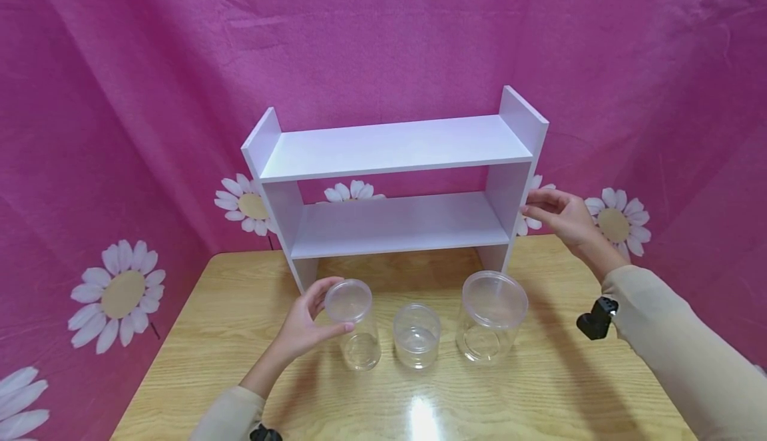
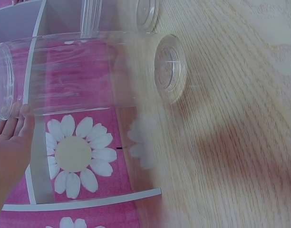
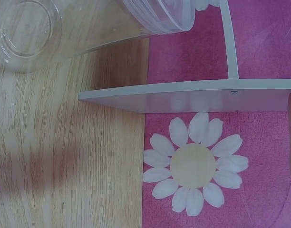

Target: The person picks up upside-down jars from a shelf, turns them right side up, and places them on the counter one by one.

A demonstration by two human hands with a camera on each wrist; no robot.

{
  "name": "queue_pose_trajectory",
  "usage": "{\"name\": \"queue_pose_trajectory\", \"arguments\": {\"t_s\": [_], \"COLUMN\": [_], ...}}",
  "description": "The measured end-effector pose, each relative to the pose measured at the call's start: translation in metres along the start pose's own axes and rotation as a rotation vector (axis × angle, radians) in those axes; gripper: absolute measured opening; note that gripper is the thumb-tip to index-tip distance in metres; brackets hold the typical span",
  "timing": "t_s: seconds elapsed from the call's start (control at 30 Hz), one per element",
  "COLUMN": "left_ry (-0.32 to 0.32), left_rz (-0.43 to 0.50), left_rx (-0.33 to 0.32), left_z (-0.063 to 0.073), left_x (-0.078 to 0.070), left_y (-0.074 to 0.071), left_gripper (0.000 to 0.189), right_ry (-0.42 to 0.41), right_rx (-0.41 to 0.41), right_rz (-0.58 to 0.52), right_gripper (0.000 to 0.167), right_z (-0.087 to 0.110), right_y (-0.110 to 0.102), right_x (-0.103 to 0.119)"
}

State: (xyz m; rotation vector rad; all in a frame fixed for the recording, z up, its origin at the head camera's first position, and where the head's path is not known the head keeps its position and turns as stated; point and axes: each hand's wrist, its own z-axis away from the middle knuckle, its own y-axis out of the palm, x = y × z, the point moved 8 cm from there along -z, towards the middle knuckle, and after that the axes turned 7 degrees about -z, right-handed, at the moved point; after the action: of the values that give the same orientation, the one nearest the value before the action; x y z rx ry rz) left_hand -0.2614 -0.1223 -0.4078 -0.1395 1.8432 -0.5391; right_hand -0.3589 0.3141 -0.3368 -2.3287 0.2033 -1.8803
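In the head view my left hand point(image 1: 307, 326) is at the upper part of a tall, narrow clear jar point(image 1: 362, 351), thumb across the front and fingers curled round the far side near its lid. The jar point(image 2: 88, 71) stands upright on the table. The left wrist view shows fingertips point(image 2: 14, 114) against the lid end. My right hand point(image 1: 566, 218) touches the outer right side of a white two-tier shelf point(image 1: 395, 144) with loosely bent fingers. A short clear jar point(image 1: 417, 341) and a wide clear jar point(image 1: 491, 321), both lidded, stand to the right of the tall one.
The shelf stands at the back of the wooden table point(image 1: 198, 361), just behind the jars. A pink cloth point(image 1: 395, 48) with daisies hangs behind and at both sides. Light reflects off the table's front.
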Motion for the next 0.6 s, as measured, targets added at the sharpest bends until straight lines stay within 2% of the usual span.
{"name": "queue_pose_trajectory", "arguments": {"t_s": [0.4, 0.6], "left_ry": [0.018, 0.011], "left_rz": [-0.029, -0.028], "left_rx": [0.005, 0.035], "left_z": [0.0009, 0.0], "left_x": [0.0003, -0.0012], "left_y": [-0.0009, -0.0002], "left_gripper": [0.07, 0.075], "right_ry": [0.031, 0.014], "right_rx": [0.007, -0.003], "right_rz": [0.065, 0.02], "right_gripper": [0.019, 0.016], "right_z": [0.0028, 0.0036], "right_y": [0.0024, 0.0011], "right_x": [-0.0008, -0.0008]}}
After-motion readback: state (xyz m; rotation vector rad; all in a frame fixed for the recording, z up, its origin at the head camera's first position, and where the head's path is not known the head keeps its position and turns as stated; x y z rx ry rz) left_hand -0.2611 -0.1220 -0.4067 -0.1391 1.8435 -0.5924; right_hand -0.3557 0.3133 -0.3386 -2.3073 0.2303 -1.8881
